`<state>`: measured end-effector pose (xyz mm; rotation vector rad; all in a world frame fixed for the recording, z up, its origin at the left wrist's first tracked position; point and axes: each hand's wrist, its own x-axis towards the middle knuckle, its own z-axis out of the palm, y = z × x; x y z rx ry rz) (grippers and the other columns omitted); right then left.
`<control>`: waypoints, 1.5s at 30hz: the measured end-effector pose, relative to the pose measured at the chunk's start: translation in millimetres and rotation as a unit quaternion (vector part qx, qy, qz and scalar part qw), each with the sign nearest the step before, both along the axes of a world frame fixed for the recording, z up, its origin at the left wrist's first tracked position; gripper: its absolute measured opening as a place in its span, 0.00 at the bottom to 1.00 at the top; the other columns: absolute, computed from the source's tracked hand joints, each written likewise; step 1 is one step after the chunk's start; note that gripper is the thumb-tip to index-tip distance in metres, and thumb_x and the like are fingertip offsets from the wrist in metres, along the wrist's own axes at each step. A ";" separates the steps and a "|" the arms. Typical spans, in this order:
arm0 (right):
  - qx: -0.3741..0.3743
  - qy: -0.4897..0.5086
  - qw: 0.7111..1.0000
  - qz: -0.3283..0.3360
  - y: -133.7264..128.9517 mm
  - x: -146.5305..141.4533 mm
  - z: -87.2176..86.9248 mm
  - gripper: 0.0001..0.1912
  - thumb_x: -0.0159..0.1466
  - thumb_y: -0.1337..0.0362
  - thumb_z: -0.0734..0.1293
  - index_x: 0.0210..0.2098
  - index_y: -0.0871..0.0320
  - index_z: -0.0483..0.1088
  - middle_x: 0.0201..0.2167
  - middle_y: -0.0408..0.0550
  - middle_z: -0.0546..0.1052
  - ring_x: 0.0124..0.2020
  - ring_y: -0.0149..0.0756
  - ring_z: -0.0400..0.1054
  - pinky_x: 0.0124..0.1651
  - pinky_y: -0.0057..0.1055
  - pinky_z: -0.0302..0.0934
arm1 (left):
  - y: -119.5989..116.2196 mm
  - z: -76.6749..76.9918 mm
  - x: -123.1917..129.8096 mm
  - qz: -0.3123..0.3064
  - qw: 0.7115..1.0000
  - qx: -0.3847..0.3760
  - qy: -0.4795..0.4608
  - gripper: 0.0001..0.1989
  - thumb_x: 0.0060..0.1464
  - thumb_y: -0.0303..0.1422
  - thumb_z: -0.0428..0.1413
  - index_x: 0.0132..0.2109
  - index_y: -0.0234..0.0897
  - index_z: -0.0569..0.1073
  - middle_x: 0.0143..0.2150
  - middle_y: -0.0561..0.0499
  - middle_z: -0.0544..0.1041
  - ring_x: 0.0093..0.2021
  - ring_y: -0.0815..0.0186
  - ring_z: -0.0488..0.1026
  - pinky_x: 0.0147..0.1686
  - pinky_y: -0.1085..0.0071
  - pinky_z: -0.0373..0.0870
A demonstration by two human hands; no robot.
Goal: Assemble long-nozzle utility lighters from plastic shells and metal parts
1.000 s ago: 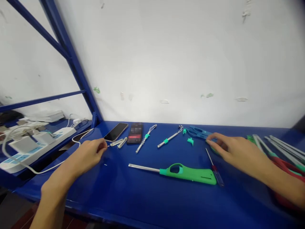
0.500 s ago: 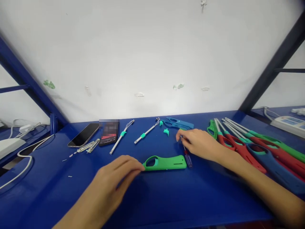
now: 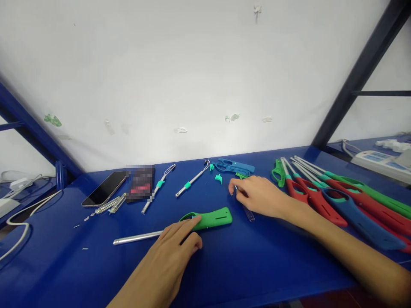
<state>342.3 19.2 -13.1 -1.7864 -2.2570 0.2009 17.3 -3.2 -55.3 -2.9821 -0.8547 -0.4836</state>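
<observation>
A green utility lighter (image 3: 213, 219) with a metal tube (image 3: 138, 238) lies crosswise on the blue table. My left hand (image 3: 173, 248) rests over its trigger end, fingers laid across the grip and the thumb apart on the near side. To the right, my right hand (image 3: 261, 194) pinches a small screwdriver (image 3: 248, 213) by its shaft; the clear purplish handle points down toward the table. Behind that hand are a blue lighter shell (image 3: 236, 166), a green part (image 3: 241, 175) and a teal trigger piece (image 3: 218, 179). Two metal lighter tubes (image 3: 192, 179) with wires lie farther back.
Several red, blue and green lighters (image 3: 324, 207) are heaped at the right beside a green shell (image 3: 278, 173). Two phones (image 3: 104, 188) and clear tubes (image 3: 111, 204) lie left. A white cable (image 3: 25, 231) runs along the left edge; a power strip (image 3: 383, 164) sits far right.
My left hand has gone from pinching the lighter's front end to lying over its trigger area, exposing the metal tube. The lighter sits slightly farther left. My right hand stays at the screwdriver.
</observation>
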 end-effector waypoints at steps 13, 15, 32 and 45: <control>0.122 0.288 0.945 0.096 -16.7 -1.3 20.7 0.31 0.67 0.73 0.61 0.66 0.48 0.74 0.60 0.46 0.82 0.50 0.41 0.80 0.40 0.33 0.73 | -7.1 33.1 16.8 0.062 0.976 -0.010 -0.208 0.11 0.73 0.25 0.50 0.49 0.45 0.75 0.46 0.55 0.81 0.40 0.70 0.84 0.41 0.80 0.80; 0.160 0.365 0.915 0.063 -17.2 -4.5 22.4 0.19 0.69 0.67 0.69 0.58 0.50 0.81 0.49 0.48 0.86 0.48 0.43 0.80 0.38 0.34 0.72 | -8.0 30.5 23.8 0.056 0.967 -0.028 -0.248 0.10 0.72 0.24 0.53 0.49 0.45 0.76 0.44 0.57 0.81 0.39 0.73 0.83 0.42 0.83 0.78; 0.004 0.581 0.800 0.150 -49.3 -58.2 11.6 0.12 0.73 0.53 0.72 0.38 0.49 0.86 0.33 0.43 0.78 0.23 0.25 0.68 0.24 0.24 0.66 | -14.4 22.9 37.9 0.159 0.917 -0.142 -0.336 0.08 0.68 0.27 0.60 0.47 0.45 0.82 0.42 0.57 0.86 0.40 0.67 0.85 0.43 0.74 0.82; -0.054 0.570 0.805 0.156 -47.3 -59.3 3.3 0.12 0.73 0.55 0.73 0.38 0.55 0.85 0.35 0.46 0.80 0.32 0.28 0.73 0.26 0.21 0.64 | -21.6 31.9 42.6 0.131 0.900 -0.153 -0.386 0.10 0.65 0.24 0.62 0.41 0.46 0.84 0.38 0.60 0.86 0.37 0.72 0.83 0.39 0.82 0.77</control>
